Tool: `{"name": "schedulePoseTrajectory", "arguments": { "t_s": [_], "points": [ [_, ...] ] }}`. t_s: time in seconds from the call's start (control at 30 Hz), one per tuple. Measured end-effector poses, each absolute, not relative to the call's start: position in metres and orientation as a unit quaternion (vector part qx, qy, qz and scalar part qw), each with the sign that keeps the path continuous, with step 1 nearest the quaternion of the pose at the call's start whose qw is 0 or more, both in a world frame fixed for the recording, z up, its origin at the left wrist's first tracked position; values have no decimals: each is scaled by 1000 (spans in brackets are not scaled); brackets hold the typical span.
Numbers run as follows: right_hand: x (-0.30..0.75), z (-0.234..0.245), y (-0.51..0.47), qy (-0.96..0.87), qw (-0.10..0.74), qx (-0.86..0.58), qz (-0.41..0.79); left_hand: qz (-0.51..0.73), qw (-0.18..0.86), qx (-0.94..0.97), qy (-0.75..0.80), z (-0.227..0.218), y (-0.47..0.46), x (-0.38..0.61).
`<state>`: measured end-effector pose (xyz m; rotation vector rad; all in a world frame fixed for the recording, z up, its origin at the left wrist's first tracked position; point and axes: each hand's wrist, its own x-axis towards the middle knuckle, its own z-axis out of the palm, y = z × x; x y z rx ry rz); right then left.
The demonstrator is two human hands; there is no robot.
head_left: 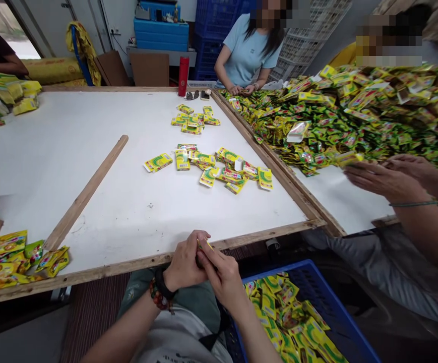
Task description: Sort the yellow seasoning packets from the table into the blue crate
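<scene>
Close together at the table's front edge, my left hand and my right hand are both closed around a small yellow box. Only a sliver of the box shows between my fingers; the rest is hidden. Ahead of my hands, several yellow-and-green boxes lie scattered on the white table. Farther back sits a smaller group of the same boxes. Beside my right arm, a blue basket holds many yellow boxes.
A wooden strip lies across the table at left, near yellow packets. A wooden divider borders a large heap of packets. A co-worker's hands work at right; another person is behind. A red bottle stands at the back.
</scene>
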<state>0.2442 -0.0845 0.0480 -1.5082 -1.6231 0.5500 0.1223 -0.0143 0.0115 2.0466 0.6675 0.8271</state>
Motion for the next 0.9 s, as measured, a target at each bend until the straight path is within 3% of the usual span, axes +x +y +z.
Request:
{"name": "schedulePoseTrajectory", "arguments": {
  "t_s": [0.07,0.13,0.2,0.27,0.47,0.6,0.73,0.8,0.9],
  "points": [
    [269,50,-107,-625,366,-659,205,264,396,855,205,22,3,111],
    [306,49,-134,-574,237,-763,181,201,347,896,193,32,40,102],
    [342,44,-155,-518,75,-835,170,161,276,905,280,41,93,98],
    [362,37,-164,-509,26,-842,176,114,199,865,446,48,153,100],
    [321,21,-123,-627,221,-720,199,104,176,826,525,59,250,115],
    [291,17,-87,-635,334,-691,90,55,195,852,482,65,219,117],
    [269,24,-54,-661,362,-657,21,6,290,905,311,81,142,109],
    [255,29,-43,-689,378,-614,75,77,320,904,274,89,102,104],
    [231,27,-40,-639,460,-579,211,287,316,827,367,88,54,103]
  ]
}}
